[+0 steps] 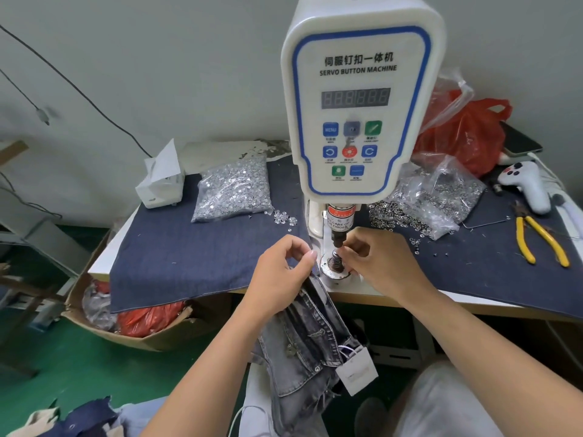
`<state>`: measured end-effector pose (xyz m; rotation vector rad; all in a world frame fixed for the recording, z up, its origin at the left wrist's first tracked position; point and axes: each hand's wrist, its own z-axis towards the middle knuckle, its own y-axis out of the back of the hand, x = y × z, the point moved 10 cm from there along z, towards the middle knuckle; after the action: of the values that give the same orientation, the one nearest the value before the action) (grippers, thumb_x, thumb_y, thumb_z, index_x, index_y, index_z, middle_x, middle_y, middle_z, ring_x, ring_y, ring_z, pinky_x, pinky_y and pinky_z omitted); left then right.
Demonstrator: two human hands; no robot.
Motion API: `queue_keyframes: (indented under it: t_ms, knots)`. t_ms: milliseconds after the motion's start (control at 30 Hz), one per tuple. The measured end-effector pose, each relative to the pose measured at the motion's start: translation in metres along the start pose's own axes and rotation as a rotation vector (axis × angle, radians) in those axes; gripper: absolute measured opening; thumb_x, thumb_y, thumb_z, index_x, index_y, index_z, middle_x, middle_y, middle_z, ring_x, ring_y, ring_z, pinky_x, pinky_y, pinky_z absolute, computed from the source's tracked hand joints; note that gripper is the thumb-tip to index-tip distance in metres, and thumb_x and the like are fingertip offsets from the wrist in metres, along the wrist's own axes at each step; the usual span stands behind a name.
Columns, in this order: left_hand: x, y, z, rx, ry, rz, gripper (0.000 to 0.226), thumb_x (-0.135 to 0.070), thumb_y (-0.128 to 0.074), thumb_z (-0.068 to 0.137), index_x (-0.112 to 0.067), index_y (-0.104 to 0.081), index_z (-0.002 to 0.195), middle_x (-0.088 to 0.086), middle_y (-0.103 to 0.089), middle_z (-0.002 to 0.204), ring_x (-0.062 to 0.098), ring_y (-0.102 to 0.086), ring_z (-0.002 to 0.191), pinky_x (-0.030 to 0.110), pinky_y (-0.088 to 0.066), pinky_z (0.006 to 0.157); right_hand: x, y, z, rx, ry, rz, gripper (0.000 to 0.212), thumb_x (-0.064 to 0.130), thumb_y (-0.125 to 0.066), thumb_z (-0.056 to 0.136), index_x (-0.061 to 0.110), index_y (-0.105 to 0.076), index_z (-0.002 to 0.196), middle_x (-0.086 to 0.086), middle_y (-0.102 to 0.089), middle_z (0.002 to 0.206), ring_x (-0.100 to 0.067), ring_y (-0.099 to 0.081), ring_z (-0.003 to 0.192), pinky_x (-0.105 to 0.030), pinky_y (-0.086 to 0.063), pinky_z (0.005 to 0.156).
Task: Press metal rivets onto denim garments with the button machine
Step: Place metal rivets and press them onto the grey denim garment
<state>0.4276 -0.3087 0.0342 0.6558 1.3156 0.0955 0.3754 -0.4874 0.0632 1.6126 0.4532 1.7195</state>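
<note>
The white servo button machine (pixel 359 99) stands at the table's middle, its press head (pixel 338 238) above the lower die (pixel 335 261). A grey washed denim garment (pixel 306 339) with a paper tag (pixel 356 372) hangs from the table edge down to my lap. My left hand (pixel 280 279) grips the garment's top edge just left of the die, thumb and forefinger pinched. My right hand (pixel 375 263) has its fingertips at the press head; a small rivet part seems pinched there, too small to be sure.
A bag of silver rivets (pixel 233 190) lies at the left on the blue denim table cover (pixel 176 247), a bag of dark ring parts (pixel 435 200) at the right. Yellow pliers (pixel 541 241), a white handheld device (pixel 527 184), a red bag (pixel 467 134), a tissue box (pixel 161 181). A cardboard box (pixel 132 323) sits on the floor.
</note>
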Motion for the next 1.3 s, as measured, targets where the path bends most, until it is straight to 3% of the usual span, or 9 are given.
queue_keyframes:
  t_ms: [133, 267, 400, 533, 767, 867, 967, 1167, 1300]
  knots:
    - [0.007, 0.003, 0.001, -0.035, 0.074, -0.093, 0.011, -0.032, -0.069, 0.099, -0.028, -0.066, 0.090, -0.021, -0.070, 0.087, -0.004, -0.062, 0.082, 0.006, -0.043, 0.072, 0.002, 0.002, 0.000, -0.014, 0.027, -0.022, 0.025, 0.024, -0.080, 0.088, 0.032, -0.060, 0.075, 0.019, -0.064, 0.064, 0.011, -0.061, 0.067, -0.004, -0.039, 0.065]
    - [0.013, 0.003, 0.002, -0.068, 0.143, -0.183, 0.011, -0.031, -0.071, 0.100, -0.024, -0.068, 0.091, -0.018, -0.066, 0.072, -0.004, -0.056, 0.066, 0.007, -0.041, 0.062, 0.004, 0.003, 0.001, -0.002, 0.033, -0.034, 0.024, 0.022, -0.081, 0.087, 0.030, -0.061, 0.075, 0.020, -0.063, 0.064, 0.015, -0.060, 0.069, -0.001, -0.038, 0.064]
    - [0.017, 0.005, 0.001, -0.079, 0.169, -0.233, 0.011, -0.028, -0.070, 0.100, -0.021, -0.068, 0.093, -0.019, -0.063, 0.065, -0.004, -0.050, 0.059, 0.008, -0.039, 0.058, 0.006, 0.002, 0.002, 0.010, 0.043, -0.084, 0.014, 0.023, -0.080, 0.088, 0.024, -0.069, 0.079, 0.017, -0.063, 0.065, 0.010, -0.056, 0.060, -0.002, -0.038, 0.063]
    - [0.017, 0.005, 0.000, -0.077, 0.178, -0.237, 0.011, -0.029, -0.070, 0.101, -0.021, -0.068, 0.093, -0.019, -0.061, 0.063, -0.004, -0.047, 0.056, 0.008, -0.038, 0.056, 0.008, 0.003, 0.000, 0.003, 0.057, -0.093, 0.008, 0.022, -0.079, 0.089, 0.016, -0.075, 0.086, 0.013, -0.066, 0.069, -0.002, -0.060, 0.064, -0.002, -0.038, 0.064]
    - [0.018, 0.004, -0.002, -0.071, 0.205, -0.268, 0.011, -0.031, -0.071, 0.100, -0.022, -0.068, 0.095, -0.013, -0.064, 0.071, 0.002, -0.051, 0.063, 0.018, -0.043, 0.065, 0.007, 0.003, 0.001, 0.018, 0.038, -0.094, 0.007, 0.023, -0.078, 0.090, 0.018, -0.075, 0.086, 0.014, -0.067, 0.069, -0.005, -0.065, 0.069, -0.003, -0.038, 0.066]
    - [0.018, 0.003, -0.001, -0.075, 0.229, -0.317, 0.011, -0.031, -0.071, 0.100, -0.021, -0.069, 0.095, -0.008, -0.066, 0.075, 0.007, -0.054, 0.067, 0.027, -0.046, 0.072, 0.007, 0.003, 0.000, 0.021, 0.033, -0.079, 0.007, 0.023, -0.078, 0.090, 0.020, -0.075, 0.085, 0.013, -0.070, 0.070, -0.006, -0.069, 0.071, -0.015, -0.049, 0.073]
    - [0.018, 0.002, -0.001, -0.081, 0.247, -0.336, 0.011, -0.032, -0.071, 0.100, -0.022, -0.069, 0.096, -0.009, -0.067, 0.074, 0.005, -0.054, 0.065, 0.026, -0.046, 0.070, 0.008, 0.003, -0.001, 0.020, 0.038, -0.069, 0.007, 0.023, -0.078, 0.091, 0.019, -0.075, 0.086, 0.013, -0.069, 0.069, -0.007, -0.070, 0.071, -0.020, -0.050, 0.074]
    - [0.021, -0.001, 0.000, -0.069, 0.251, -0.360, 0.011, -0.032, -0.070, 0.100, -0.022, -0.069, 0.096, -0.012, -0.067, 0.068, 0.001, -0.054, 0.059, 0.017, -0.047, 0.060, 0.006, 0.003, 0.000, 0.012, 0.039, -0.061, 0.009, 0.023, -0.078, 0.090, 0.023, -0.073, 0.082, 0.017, -0.065, 0.065, 0.001, -0.063, 0.064, -0.004, -0.040, 0.064]
    - [0.020, -0.002, 0.000, -0.065, 0.238, -0.364, 0.011, -0.030, -0.071, 0.100, -0.021, -0.068, 0.095, -0.013, -0.066, 0.066, 0.000, -0.054, 0.057, 0.012, -0.045, 0.055, 0.005, 0.003, -0.001, 0.001, 0.046, -0.071, 0.019, 0.023, -0.079, 0.089, 0.031, -0.066, 0.078, 0.019, -0.062, 0.064, 0.005, -0.061, 0.062, -0.003, -0.039, 0.063]
